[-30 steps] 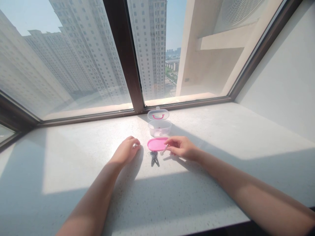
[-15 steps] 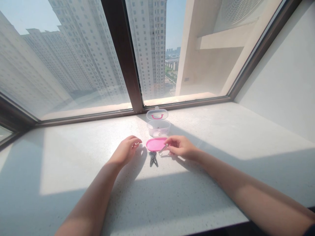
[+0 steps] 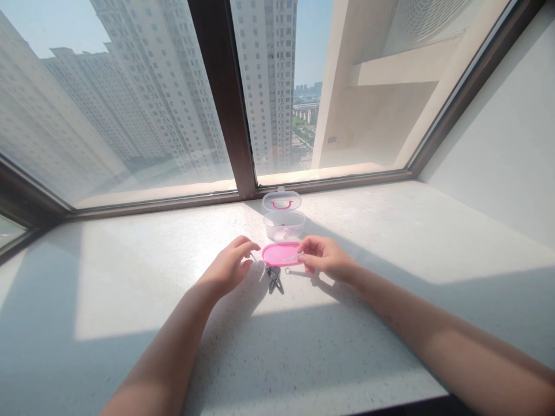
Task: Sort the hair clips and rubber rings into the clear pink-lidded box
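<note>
My right hand (image 3: 325,257) pinches a slim silver stick-like piece (image 3: 292,257) between thumb and fingers, over the right part of a pink oval tray (image 3: 277,252). My left hand (image 3: 232,263) hovers at the tray's left end, fingers bent and apart; a thin pale streak by its fingertips is too small to make out. Dark snap hair clips (image 3: 274,281) lie in a small pile just in front of the tray. Beside them rests a small ring (image 3: 288,270). Behind the tray stands a clear plastic box (image 3: 284,226), its lid (image 3: 281,200) raised, with small contents I cannot make out.
A pale speckled windowsill (image 3: 303,346) carries everything, with sun patches and shadows across it. The dark window frame (image 3: 247,182) runs close behind the box. A white wall (image 3: 498,150) bounds the right side, and the sill's front edge shows at lower right.
The silver piece has tilted flatter in my right hand and lies over the tray. My left hand has moved slightly toward the tray, its fingers more spread. The view has shifted slightly.
</note>
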Motion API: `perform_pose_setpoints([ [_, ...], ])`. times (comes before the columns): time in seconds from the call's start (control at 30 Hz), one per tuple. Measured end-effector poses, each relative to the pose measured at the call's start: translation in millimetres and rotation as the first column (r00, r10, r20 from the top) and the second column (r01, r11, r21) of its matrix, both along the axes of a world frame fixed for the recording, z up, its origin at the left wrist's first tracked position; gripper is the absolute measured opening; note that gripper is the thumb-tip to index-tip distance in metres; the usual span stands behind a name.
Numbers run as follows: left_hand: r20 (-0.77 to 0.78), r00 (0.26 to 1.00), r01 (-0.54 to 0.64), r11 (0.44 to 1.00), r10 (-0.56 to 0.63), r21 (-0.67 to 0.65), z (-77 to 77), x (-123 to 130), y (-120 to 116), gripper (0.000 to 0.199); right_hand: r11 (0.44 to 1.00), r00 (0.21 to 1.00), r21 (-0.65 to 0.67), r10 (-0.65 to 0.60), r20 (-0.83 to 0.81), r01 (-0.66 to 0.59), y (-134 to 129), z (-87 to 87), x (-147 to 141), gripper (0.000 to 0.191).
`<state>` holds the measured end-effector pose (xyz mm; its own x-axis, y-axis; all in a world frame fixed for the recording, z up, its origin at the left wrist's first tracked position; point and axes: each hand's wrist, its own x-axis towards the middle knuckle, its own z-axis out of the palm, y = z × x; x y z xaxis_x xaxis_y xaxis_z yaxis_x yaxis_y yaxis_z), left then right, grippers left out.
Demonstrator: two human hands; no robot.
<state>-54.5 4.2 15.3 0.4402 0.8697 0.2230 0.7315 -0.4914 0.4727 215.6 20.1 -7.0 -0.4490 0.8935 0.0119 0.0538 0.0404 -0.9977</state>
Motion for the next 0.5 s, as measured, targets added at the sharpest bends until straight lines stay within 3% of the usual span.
perform_pose_setpoints([
  [0.23, 0.086, 0.995, -0.058, 0.998, 0.058, -0.001, 6.9, 7.7, -5.4, 0.013, 0.985, 0.985, 0.086, -0.158, 0.063, 0.152, -1.5, 4.8, 0.0, 0.026],
  [0.33, 0.170, 0.982, -0.087, 0.996, 0.082, 0.018, 3.2, 10.7, -4.8, 0.016, 0.979, 0.981, -0.052, -0.196, 0.010, 0.196, -2.0, 4.4, -2.3, 0.022],
  [0.5, 0.351, 0.927, -0.138, 0.990, 0.130, -0.004, -3.3, 14.5, -4.2, 0.023, 0.952, 0.979, -0.259, -0.188, -0.084, 0.161, -1.5, 3.1, -4.8, 0.017],
])
